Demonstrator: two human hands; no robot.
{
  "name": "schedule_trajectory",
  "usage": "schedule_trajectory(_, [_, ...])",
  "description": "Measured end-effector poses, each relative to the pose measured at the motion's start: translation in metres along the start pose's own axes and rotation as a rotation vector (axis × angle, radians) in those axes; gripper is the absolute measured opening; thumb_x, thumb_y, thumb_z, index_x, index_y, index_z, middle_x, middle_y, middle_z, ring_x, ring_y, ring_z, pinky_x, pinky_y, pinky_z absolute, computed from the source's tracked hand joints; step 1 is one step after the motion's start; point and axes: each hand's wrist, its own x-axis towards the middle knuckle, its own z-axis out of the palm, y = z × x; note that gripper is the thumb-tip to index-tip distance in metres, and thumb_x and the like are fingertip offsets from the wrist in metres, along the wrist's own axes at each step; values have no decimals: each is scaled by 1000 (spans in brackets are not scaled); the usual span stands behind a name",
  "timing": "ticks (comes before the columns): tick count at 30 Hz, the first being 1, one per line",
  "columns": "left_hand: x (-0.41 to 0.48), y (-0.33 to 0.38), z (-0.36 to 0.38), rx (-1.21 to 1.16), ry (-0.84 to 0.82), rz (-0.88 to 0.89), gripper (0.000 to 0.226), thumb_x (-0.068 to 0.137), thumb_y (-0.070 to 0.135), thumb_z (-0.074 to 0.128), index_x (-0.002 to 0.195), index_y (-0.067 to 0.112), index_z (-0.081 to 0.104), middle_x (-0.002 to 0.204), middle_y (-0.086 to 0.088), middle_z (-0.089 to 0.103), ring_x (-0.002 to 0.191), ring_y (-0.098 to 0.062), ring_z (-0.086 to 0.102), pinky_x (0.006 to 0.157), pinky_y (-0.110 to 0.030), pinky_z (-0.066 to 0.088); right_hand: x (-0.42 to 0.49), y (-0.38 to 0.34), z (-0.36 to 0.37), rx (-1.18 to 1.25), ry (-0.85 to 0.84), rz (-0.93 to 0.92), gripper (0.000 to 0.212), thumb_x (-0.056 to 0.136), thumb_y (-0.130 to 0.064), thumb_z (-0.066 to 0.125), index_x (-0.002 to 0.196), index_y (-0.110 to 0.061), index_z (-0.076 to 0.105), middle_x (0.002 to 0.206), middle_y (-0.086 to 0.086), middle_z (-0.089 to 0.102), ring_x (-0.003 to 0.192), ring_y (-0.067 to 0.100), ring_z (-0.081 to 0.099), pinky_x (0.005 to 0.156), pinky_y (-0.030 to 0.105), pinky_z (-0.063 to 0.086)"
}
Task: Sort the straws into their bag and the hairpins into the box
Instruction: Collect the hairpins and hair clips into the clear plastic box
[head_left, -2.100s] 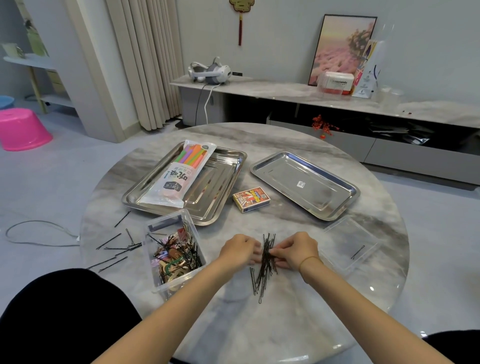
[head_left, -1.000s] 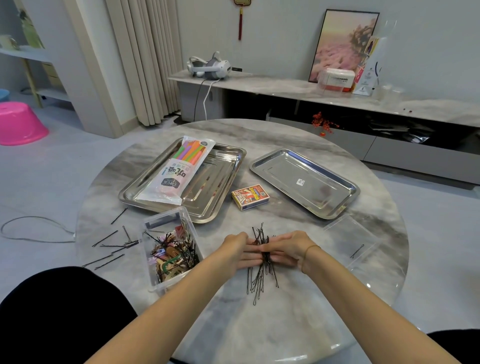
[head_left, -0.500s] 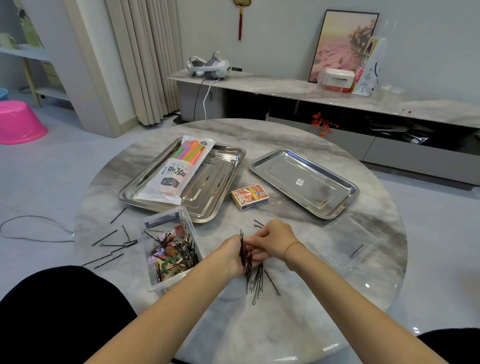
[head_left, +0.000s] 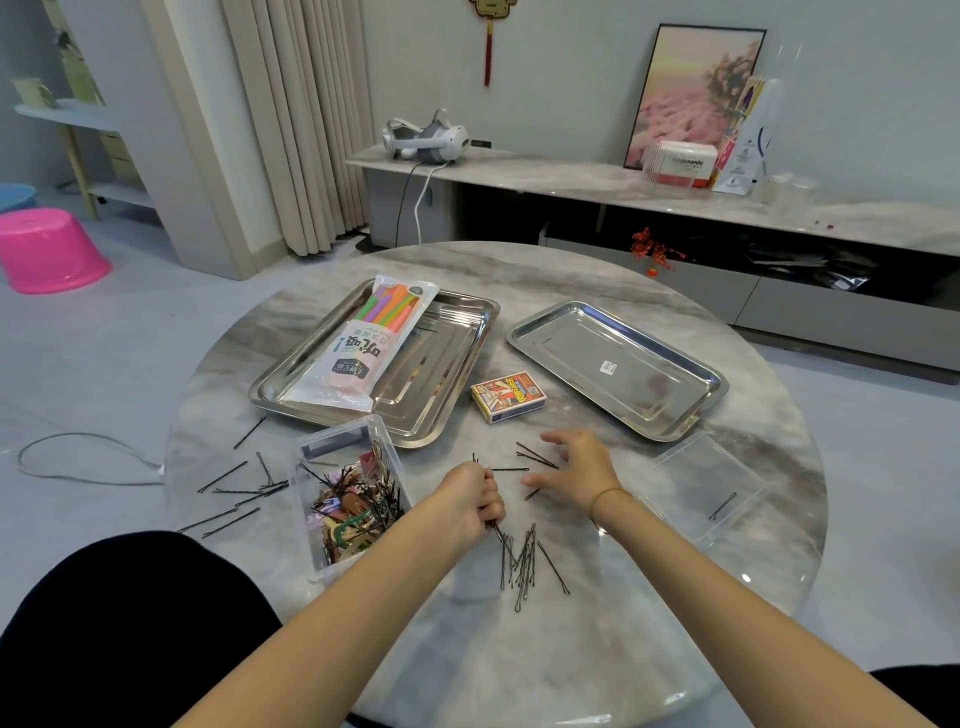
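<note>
My left hand (head_left: 467, 501) grips a bundle of black hairpins (head_left: 491, 522), their ends sticking out above and below the fist. My right hand (head_left: 576, 470) hovers with fingers spread over a few loose hairpins (head_left: 535, 458) on the marble table. More hairpins (head_left: 524, 564) lie in a loose pile just below my left hand. The clear plastic box (head_left: 349, 496), holding hairpins and coloured clips, stands left of my left hand. Other hairpins (head_left: 244, 491) are scattered left of the box. The straw bag (head_left: 363, 345), with coloured straws inside, lies on the left steel tray (head_left: 457, 374).
A second steel tray (head_left: 618, 369) sits at the back right, with a small card box (head_left: 506, 397) between the trays. The clear box lid (head_left: 706, 488) with one hairpin on it lies right of my right hand. The round table edge (head_left: 779, 587) curves close on the right.
Both hands gathered the hairpin pile together. My left hand then took a bundle into its fist, and my right hand let go and moved up and right, spreading over stray pins.
</note>
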Motion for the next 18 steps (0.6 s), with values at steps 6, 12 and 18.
schedule_trajectory(6, [-31, 43, 2, 206, -136, 211, 36, 102, 11, 25, 67, 14, 33, 33, 10, 23, 23, -2, 17, 24, -13, 11, 3, 1, 11, -90, -33, -105, 67, 62, -33, 85, 122, -18, 59, 123, 5, 49, 117, 21, 46, 101, 27, 39])
schedule_trajectory(12, [-39, 85, -20, 483, 177, 611, 35, 92, 10, 33, 58, 19, 34, 55, 0, 29, 47, -14, 24, 47, -23, 16, -2, 5, 9, 47, -15, -186, 33, 68, -20, 83, 98, -14, 71, 96, 1, 60, 86, 9, 53, 76, 14, 40])
schedule_trajectory(18, [-44, 75, -49, 832, 491, 884, 33, 99, 20, 27, 71, 14, 44, 73, -1, 45, 71, -20, 41, 67, -33, 29, -2, 2, 11, 41, -45, -229, 13, 72, -15, 79, 83, -18, 72, 88, 1, 63, 81, 11, 57, 77, 19, 48])
